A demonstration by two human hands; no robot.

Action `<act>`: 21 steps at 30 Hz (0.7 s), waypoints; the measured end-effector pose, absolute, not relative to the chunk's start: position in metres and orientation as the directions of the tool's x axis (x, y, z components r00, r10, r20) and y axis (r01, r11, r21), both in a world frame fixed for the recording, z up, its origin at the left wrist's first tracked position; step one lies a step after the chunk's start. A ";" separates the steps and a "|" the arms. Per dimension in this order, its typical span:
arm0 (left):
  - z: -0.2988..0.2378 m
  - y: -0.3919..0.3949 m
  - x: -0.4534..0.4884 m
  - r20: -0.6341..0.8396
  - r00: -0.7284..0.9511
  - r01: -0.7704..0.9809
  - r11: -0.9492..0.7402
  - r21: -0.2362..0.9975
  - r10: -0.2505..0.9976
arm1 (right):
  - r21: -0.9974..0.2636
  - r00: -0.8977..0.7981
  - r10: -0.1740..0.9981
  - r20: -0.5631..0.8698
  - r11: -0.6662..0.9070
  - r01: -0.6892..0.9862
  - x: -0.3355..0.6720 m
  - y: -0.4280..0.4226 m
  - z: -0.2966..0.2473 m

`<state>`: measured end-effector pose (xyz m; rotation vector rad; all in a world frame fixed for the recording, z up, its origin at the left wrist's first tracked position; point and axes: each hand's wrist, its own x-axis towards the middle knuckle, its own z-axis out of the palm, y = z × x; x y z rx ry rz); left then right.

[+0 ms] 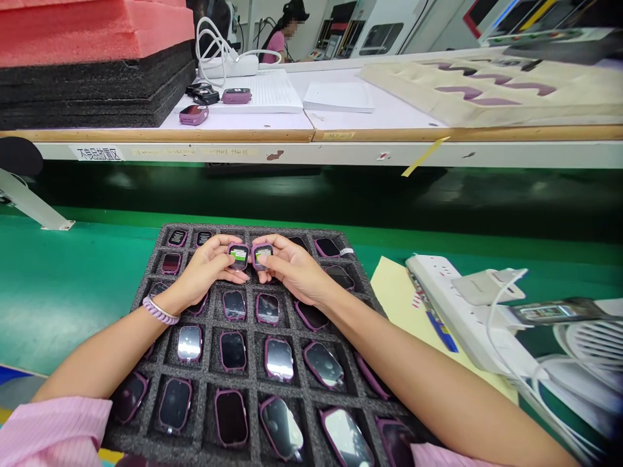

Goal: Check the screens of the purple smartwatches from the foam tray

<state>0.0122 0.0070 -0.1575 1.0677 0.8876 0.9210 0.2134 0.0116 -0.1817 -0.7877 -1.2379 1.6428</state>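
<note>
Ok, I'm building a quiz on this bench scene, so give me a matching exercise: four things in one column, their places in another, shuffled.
1. left hand
2. power strip
3. pink foam sheets
4. bracelet

A. stacked on the far shelf, top left
B. on the left wrist
C. holding a lit watch over the foam tray
D. right of the tray

Pairs: 1-C, 2-D, 3-A, 4-B

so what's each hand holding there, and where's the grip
Each holds one purple-cased watch body with a lit screen. The left hand pinches its device by the side edges; the right hand grips the other likewise.
</note>
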 end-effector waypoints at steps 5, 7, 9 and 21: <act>-0.158 0.007 0.014 -0.147 0.335 -0.174 0.214 0.961 0.931 | -0.961 -0.386 0.922 0.017 -0.092 -0.262 0.213 0.012 -0.183; -0.157 0.007 0.015 -0.145 0.336 -0.175 0.213 0.961 0.930 | -0.962 -0.385 0.923 0.021 -0.086 -0.260 0.214 0.012 -0.183; -0.157 0.007 0.014 -0.145 0.333 -0.178 0.213 0.961 0.932 | -0.962 -0.383 0.923 0.030 -0.078 -0.262 0.214 0.012 -0.182; -0.158 0.008 0.012 -0.135 0.330 -0.160 0.196 0.967 0.934 | -0.961 -0.406 0.914 0.026 -0.090 -0.263 0.214 0.011 -0.181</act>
